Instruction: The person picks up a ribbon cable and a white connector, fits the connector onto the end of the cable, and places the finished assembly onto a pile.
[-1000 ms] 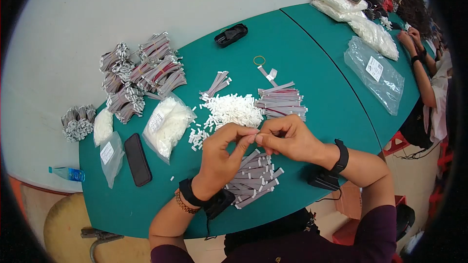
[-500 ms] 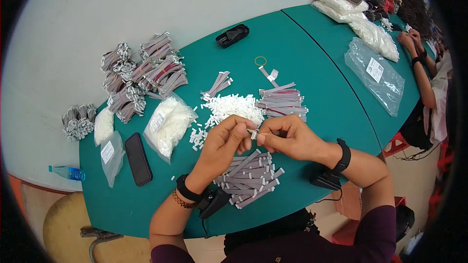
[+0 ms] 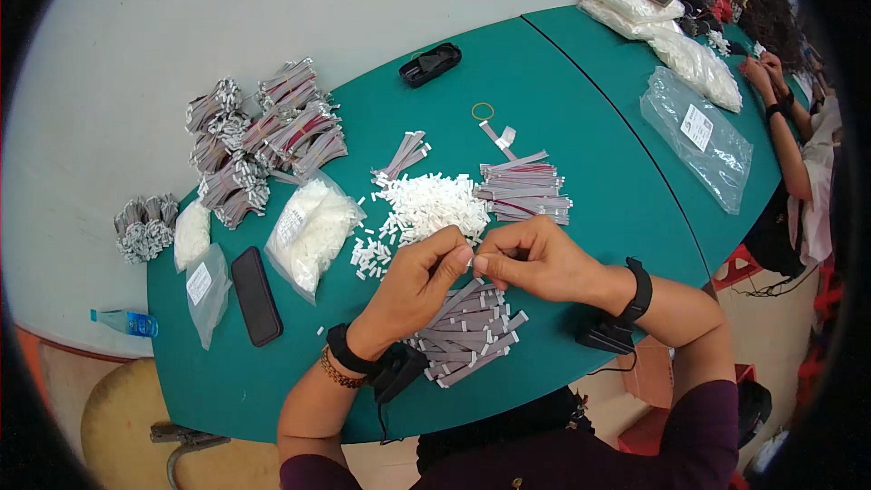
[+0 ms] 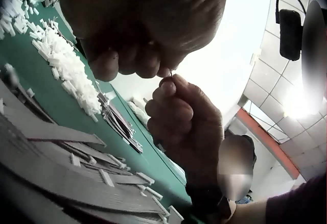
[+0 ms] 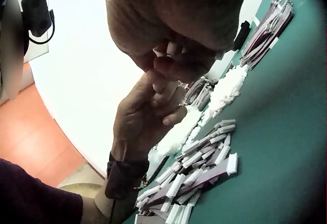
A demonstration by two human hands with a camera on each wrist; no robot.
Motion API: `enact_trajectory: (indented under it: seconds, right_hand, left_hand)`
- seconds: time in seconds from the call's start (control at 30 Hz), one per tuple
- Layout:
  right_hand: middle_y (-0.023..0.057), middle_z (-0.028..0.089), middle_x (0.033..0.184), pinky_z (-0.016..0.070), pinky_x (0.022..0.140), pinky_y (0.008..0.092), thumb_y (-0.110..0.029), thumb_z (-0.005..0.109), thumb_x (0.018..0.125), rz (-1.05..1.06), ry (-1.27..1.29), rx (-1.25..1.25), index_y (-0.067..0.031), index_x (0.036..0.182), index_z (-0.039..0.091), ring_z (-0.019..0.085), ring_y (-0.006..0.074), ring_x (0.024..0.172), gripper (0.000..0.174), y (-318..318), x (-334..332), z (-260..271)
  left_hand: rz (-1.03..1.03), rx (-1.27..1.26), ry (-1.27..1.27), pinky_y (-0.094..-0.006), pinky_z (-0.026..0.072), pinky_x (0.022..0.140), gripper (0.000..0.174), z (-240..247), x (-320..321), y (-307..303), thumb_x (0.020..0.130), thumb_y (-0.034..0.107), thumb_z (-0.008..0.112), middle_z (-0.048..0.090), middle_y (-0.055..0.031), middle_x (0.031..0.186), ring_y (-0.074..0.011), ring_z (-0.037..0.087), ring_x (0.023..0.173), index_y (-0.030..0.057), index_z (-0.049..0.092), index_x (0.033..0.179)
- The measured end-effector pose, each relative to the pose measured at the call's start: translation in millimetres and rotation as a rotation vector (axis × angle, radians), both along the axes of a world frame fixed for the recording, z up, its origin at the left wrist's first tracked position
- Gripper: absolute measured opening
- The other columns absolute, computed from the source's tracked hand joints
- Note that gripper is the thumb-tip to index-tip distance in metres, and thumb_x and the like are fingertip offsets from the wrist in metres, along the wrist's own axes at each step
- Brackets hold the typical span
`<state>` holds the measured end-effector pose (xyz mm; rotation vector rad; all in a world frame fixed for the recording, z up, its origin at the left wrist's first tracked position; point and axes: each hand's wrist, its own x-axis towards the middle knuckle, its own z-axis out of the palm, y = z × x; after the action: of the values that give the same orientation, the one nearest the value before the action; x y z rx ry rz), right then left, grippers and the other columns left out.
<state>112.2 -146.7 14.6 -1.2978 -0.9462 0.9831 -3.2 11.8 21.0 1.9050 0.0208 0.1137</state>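
Above the green desk (image 3: 590,127) we see the left hand (image 3: 413,286) and right hand (image 3: 535,263) meet fingertip to fingertip, both curled and pinching one small piece (image 4: 170,73), too hidden to describe. Beneath them lies a heap of flat grey ribbon cables (image 3: 467,331) with white ends; a pile of white connectors (image 3: 435,204) sits just beyond.
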Motion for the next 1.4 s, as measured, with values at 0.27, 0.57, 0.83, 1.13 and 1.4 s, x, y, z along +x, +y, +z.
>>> enact_trajectory:
  seconds: [0.27,0.57,0.83,1.13,1.4]
  right_hand:
    - [-0.0018,0.05,0.059,0.034,0.049,0.0227,-0.017,0.055,0.091,-0.037,-0.009,0.043,0.0001,0.073,0.056,0.043,0.0036,0.056,0.025,-1,-5,-4]
    - [-0.0012,0.05,0.06,0.036,0.05,0.0228,-0.017,0.053,0.092,-0.039,-0.02,0.029,0.0004,0.073,0.055,0.045,0.0039,0.057,0.025,-2,-6,1]
    - [-0.0012,0.05,0.06,0.0376,0.052,0.0221,-0.017,0.053,0.092,-0.014,0.02,0.012,0.0001,0.076,0.057,0.046,0.0042,0.058,0.024,-2,-5,1]
    - [-0.001,0.051,0.061,0.0382,0.052,0.0219,-0.016,0.053,0.092,-0.042,-0.021,0.05,0.0008,0.079,0.057,0.046,0.0043,0.058,0.022,-1,-8,-2]
    - [-0.0008,0.05,0.061,0.0378,0.051,0.0218,-0.015,0.053,0.092,-0.082,-0.004,0.018,0.0004,0.076,0.055,0.047,0.0045,0.057,0.022,-1,-10,-1]
  left_hand:
    - [0.013,-0.085,-0.003,-0.0205,0.0271,0.05,0.027,-5,-1,-5,0.096,0.024,0.046,0.036,0.0038,0.064,-0.004,0.031,0.057,0.0052,0.045,0.077]
    - [0.003,-0.163,-0.002,-0.0208,0.0251,0.049,0.026,-10,-1,-6,0.096,0.022,0.044,0.035,0.0041,0.062,-0.0035,0.029,0.056,0.0053,0.044,0.076]
    - [0.023,-0.029,-0.057,-0.0219,0.0267,0.05,0.026,-2,-1,-8,0.096,0.02,0.045,0.035,0.0029,0.062,-0.0049,0.031,0.057,0.0048,0.044,0.075]
    - [-0.013,-0.207,0.005,-0.0193,0.0226,0.047,0.025,-6,-2,-7,0.097,0.021,0.042,0.033,0.0053,0.062,-0.0025,0.027,0.054,0.006,0.042,0.077]
    - [0.026,-0.084,-0.068,-0.0196,0.0233,0.047,0.026,-13,0,-12,0.098,0.022,0.041,0.032,0.0051,0.061,-0.0027,0.027,0.054,0.0065,0.041,0.077]
